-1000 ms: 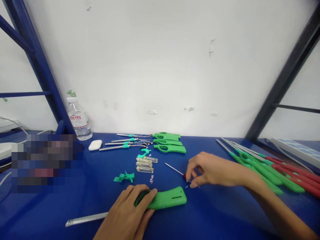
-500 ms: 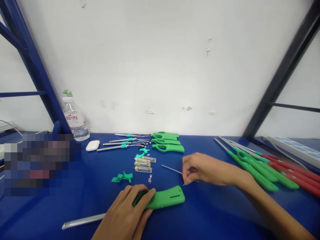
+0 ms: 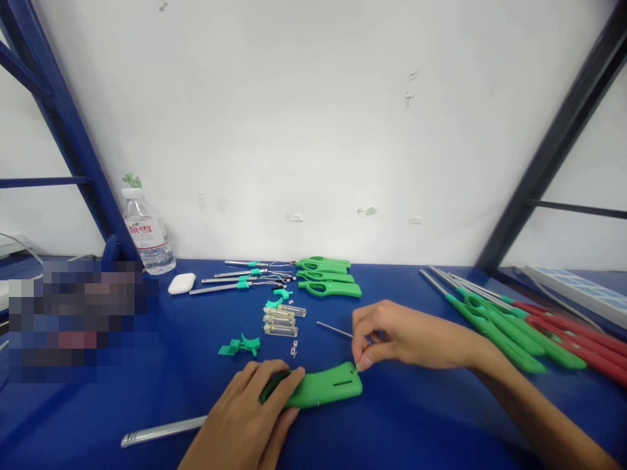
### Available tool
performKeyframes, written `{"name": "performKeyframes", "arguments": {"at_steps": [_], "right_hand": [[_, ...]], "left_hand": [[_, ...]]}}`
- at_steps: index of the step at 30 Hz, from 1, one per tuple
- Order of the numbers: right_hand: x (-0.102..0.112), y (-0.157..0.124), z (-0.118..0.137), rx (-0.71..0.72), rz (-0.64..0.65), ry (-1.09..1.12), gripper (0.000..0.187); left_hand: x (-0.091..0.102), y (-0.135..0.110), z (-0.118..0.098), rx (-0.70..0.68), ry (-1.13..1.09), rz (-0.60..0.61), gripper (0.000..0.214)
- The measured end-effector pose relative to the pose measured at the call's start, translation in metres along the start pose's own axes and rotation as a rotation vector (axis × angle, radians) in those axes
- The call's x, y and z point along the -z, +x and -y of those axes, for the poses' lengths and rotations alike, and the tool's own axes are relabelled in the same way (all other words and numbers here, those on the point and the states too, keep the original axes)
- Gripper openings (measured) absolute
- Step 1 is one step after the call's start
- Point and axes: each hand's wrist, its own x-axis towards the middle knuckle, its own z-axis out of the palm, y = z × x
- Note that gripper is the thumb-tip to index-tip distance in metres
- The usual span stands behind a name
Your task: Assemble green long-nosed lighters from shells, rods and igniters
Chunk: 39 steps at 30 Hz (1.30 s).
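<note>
My left hand (image 3: 247, 414) is closed around a green long-necked lighter (image 3: 326, 386), lying on the blue table near the front edge. Its silver metal tube (image 3: 164, 431) points left from under my hand, and its handle end, with a slot and a small hole, faces right. My right hand (image 3: 379, 339) pinches thumb and forefinger together at that hole; whatever tiny piece is between the fingertips is too small to name. Behind those fingers lies a thin metal rod (image 3: 334, 329), partly hidden. Clear fuel tanks (image 3: 281, 321) and teal plastic parts (image 3: 241, 345) lie beyond my left hand.
Green handle shells (image 3: 329, 288) and metal tubes with wires (image 3: 220, 288) lie along the back. Green lighters (image 3: 499, 333) and red lighters (image 3: 582, 346) are stacked at the right. A water bottle (image 3: 148, 235) and a white case (image 3: 181, 283) stand at the back left.
My right hand has moved slightly left and down, bringing its pinched fingertips from above the table to the hole in the lighter's handle end. My left hand and the lighter have stayed put.
</note>
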Motion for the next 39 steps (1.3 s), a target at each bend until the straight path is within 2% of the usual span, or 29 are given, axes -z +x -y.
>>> {"name": "performKeyframes", "arguments": {"at_steps": [39], "right_hand": [[-0.009, 0.003, 0.003, -0.032, -0.015, -0.028, 0.012]], "left_hand": [[0.000, 0.000, 0.000, -0.009, 0.012, -0.001, 0.042]]}}
